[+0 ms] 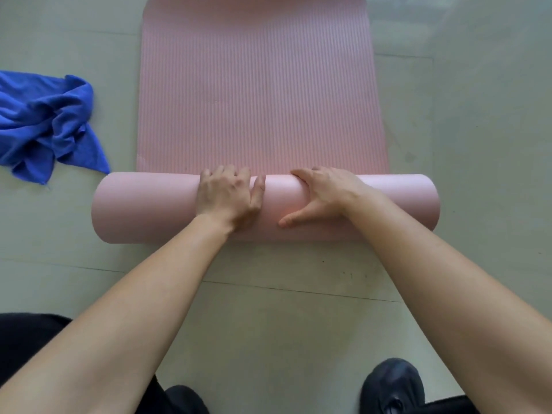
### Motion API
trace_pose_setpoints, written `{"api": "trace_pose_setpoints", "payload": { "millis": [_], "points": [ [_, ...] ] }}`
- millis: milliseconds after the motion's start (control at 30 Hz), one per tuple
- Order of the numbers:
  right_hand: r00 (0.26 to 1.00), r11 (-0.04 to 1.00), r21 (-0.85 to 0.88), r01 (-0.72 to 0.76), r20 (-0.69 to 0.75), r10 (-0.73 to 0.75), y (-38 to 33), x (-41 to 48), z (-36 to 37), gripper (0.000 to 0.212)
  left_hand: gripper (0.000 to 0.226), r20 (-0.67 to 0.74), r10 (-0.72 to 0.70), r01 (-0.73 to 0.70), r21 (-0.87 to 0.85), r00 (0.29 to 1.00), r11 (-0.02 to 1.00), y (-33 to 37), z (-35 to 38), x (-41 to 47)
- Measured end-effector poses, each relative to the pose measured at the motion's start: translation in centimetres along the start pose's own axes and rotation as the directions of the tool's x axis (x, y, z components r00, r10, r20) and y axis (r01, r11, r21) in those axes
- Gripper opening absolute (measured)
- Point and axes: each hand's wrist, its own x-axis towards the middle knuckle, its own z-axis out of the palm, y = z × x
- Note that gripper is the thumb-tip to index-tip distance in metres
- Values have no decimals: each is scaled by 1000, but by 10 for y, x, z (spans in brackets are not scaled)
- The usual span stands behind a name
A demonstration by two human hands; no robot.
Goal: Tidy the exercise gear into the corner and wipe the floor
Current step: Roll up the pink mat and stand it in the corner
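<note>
Pink mat (260, 100) lies on the pale tiled floor (484, 138), centre of view, ribbed face up, running from the far edge towards the person. Its near end is wound into a thick roll (143, 207) lying across, left to right, wider in view than the flat part. Both hands are on the middle of the roll, close together but not touching. Left hand (227, 198) lies palm down on top, fingers bent over the far side where roll meets flat mat, thumb lying along the top pointing to the far side. Right hand (325, 195) is just right of it, fingers hooked over the far side, thumb spread out towards the near side and pressed on the roll. So both hands are wrapped onto the roll, gripping it; fingertips are mostly hidden behind its curve. Bare forearms reach in from the near corners. Blue cloth (44, 121) lies crumpled on the floor at far left, apart from the mat, its nearest corner close to the roll's left end. Dark shoe (394, 383) near right on the floor, another dark shoe tip (185, 398) near centre, dark clothing (27, 339) at near left.
</note>
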Motion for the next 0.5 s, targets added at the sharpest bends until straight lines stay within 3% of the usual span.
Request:
{"api": "trace_pose_setpoints", "payload": {
  "millis": [67, 133, 233, 300, 400, 433, 500],
  "points": [
    [993, 998, -56, 14, -118, -21, 2, -14, 13, 127, 63, 45, -20, 21, -17, 999, 1000, 0, -9, 15],
    [981, 984, -171, 50, -177, -81, 3, -30, 26, 140, 67, 202, -97, 114, -77, 975, 990, -4, -10, 33],
    [983, 958, -281, 63, -150, -108, 4, -35, 40, 145, 71, 464, -189, 295, -169, 865, 940, -7, 5, 41],
    [987, 957, -284, 62, -127, -102, 6, -24, 36, 142, 66, 376, -213, 308, -213, 902, 927, -7, 13, 37],
    [992, 972, -216, 92, -60, -108, 9, -2, 14, 144, 51, -19, -172, 166, -184, 985, 969, -5, 2, 29],
    [995, 979, -186, 87, -36, -96, 11, 6, 5, 148, 51, -63, -137, 127, -148, 989, 981, -3, -1, 26],
    [998, 989, -131, 63, 13, -62, 11, 18, -10, 153, 62, -20, -130, 127, -96, 991, 987, 2, 2, 18]
  ]
}}
